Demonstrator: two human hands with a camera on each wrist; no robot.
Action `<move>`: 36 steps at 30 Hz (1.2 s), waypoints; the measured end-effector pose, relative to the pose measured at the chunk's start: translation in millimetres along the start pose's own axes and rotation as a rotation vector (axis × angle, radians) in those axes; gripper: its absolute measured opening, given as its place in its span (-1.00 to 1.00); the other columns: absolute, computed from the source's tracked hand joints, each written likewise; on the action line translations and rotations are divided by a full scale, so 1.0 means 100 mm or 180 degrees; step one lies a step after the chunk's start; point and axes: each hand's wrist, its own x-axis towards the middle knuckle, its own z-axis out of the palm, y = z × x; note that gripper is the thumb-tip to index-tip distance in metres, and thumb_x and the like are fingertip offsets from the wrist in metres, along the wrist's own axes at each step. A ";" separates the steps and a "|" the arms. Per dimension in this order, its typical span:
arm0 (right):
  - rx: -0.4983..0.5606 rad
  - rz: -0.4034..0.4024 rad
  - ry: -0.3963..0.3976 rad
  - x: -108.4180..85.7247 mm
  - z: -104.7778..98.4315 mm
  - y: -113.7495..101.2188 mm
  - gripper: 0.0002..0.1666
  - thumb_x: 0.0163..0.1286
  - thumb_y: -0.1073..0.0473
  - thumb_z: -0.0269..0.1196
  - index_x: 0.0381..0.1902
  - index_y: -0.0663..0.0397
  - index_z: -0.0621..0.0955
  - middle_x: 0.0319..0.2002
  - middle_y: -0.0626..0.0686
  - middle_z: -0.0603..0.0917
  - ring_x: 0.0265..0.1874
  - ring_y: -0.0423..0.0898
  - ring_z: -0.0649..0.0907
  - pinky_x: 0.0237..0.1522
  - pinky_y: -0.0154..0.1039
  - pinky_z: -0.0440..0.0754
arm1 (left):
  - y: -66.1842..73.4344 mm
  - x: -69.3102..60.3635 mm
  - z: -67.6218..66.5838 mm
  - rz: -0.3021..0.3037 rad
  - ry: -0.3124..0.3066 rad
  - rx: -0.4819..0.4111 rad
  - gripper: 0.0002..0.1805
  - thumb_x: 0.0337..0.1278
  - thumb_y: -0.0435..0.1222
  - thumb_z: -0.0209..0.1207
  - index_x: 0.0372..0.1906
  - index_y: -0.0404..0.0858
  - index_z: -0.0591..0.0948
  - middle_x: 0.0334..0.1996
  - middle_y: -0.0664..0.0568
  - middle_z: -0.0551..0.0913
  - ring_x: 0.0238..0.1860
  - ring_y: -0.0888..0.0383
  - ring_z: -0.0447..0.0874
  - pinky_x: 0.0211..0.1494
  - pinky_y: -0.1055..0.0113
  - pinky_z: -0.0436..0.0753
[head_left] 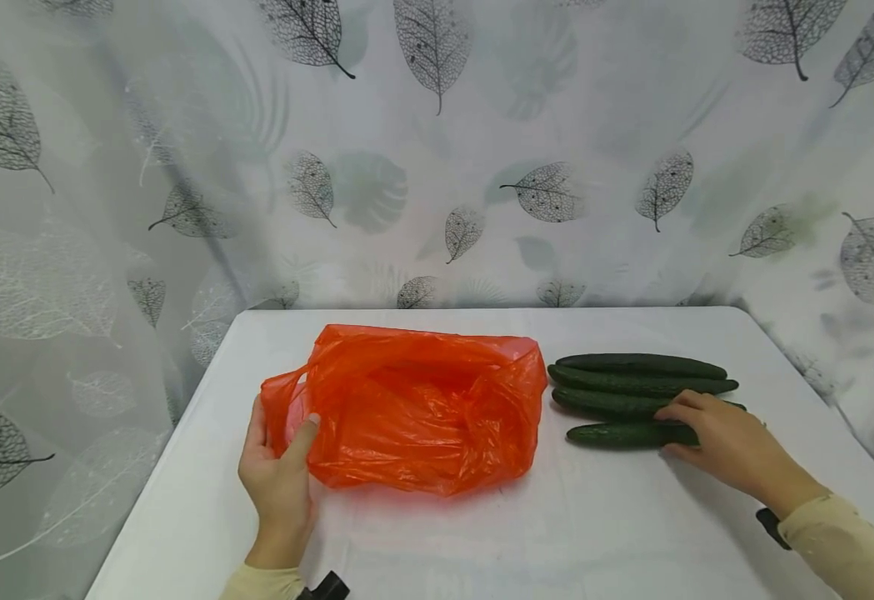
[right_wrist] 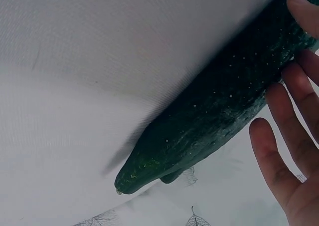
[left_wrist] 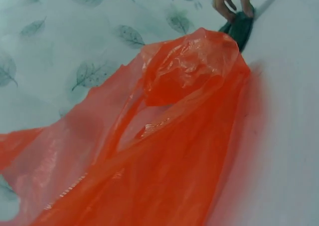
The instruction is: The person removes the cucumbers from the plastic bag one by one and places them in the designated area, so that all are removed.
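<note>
An orange-red plastic bag point(head_left: 422, 417) lies on its side, its mouth gaping. My left hand point(head_left: 279, 479) holds the bag's left edge by a handle loop, thumb in front and fingers behind; the left wrist view shows the bag point(left_wrist: 174, 156) but not that hand. Several dark green cucumbers lie side by side to the right of the bag. My right hand point(head_left: 729, 442) is at the nearest cucumber point(head_left: 616, 436), thumb on its near side and fingertips on its far side. In the right wrist view the cucumber point(right_wrist: 209, 111) runs between thumb and fingers.
Behind the nearest cucumber lie the other cucumbers point(head_left: 639, 385), close together. Everything rests on a white-covered table point(head_left: 526, 542). A leaf-patterned curtain point(head_left: 422, 167) hangs along the table's back and sides.
</note>
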 end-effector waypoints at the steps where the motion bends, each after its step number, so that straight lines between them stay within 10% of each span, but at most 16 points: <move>1: 0.0017 0.0032 0.0002 0.00 -0.01 -0.01 -0.50 0.00 0.03 0.61 -0.09 0.03 0.74 -0.16 -0.01 0.63 -0.28 0.05 0.69 -0.36 0.02 0.69 | 0.03 0.00 0.01 0.0148 -0.0018 -0.0052 -0.14 0.23 -0.51 0.29 0.57 -0.30 0.15 0.51 -0.03 0.25 0.47 0.05 0.26 0.28 0.38 0.46; 12: 0.0253 0.0329 0.0048 0.07 -0.17 -0.15 -0.41 0.28 -0.31 0.37 -0.01 0.03 0.73 -0.06 0.04 0.64 -0.13 0.11 0.67 -0.25 0.17 0.66 | 0.34 0.17 0.12 0.1762 -0.0268 -0.0507 -0.31 0.10 -0.62 0.23 0.40 -0.52 0.36 0.41 -0.32 0.36 0.49 -0.15 0.21 0.53 0.18 0.13; 26: 0.0307 0.0303 0.0380 0.53 -0.59 -0.37 -0.40 0.32 -0.26 0.35 0.15 0.00 0.65 0.05 0.04 0.62 -0.08 0.08 0.65 -0.16 0.17 0.62 | 0.82 0.33 0.66 0.3341 -0.0427 0.0057 -0.26 0.23 -0.08 0.27 0.25 -0.63 0.46 0.26 -0.39 0.50 0.37 -0.23 0.40 0.53 -0.18 0.04; 36: 0.0474 0.0410 0.0734 1.05 -0.82 -0.73 -0.27 0.36 -0.32 0.28 0.32 -0.02 0.55 0.16 0.08 0.57 -0.11 0.12 0.66 -0.20 0.16 0.63 | 1.15 0.38 1.00 0.4255 -0.0538 0.0252 -0.39 0.17 -0.04 0.20 0.27 -0.27 0.61 0.23 -0.29 0.56 0.31 -0.19 0.48 0.48 -0.33 -0.04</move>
